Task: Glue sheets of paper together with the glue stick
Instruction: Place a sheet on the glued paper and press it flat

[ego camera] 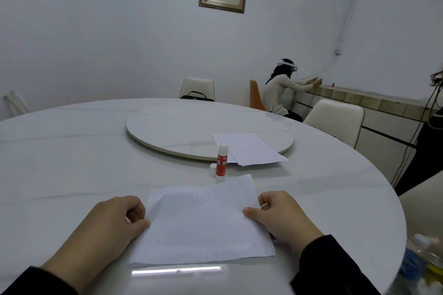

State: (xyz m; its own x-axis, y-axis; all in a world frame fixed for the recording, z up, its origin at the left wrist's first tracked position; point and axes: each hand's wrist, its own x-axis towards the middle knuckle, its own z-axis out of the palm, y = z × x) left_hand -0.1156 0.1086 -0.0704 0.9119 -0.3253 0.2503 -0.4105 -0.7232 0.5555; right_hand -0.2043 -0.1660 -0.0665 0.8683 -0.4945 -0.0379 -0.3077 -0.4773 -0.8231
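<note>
A white sheet of paper lies in front of me on the round white table, slightly rumpled. My left hand pinches its left edge and my right hand pinches its right edge. Behind the sheet stands an uncapped red-and-white glue stick, with its white cap upright just to its left. Further back a small stack of white sheets rests partly on the turntable.
A round white turntable sits in the table's middle. Cream chairs stand behind the table, one with a black bag. Another person sits at a ledge on the right. A blurred plastic bottle is at the lower right.
</note>
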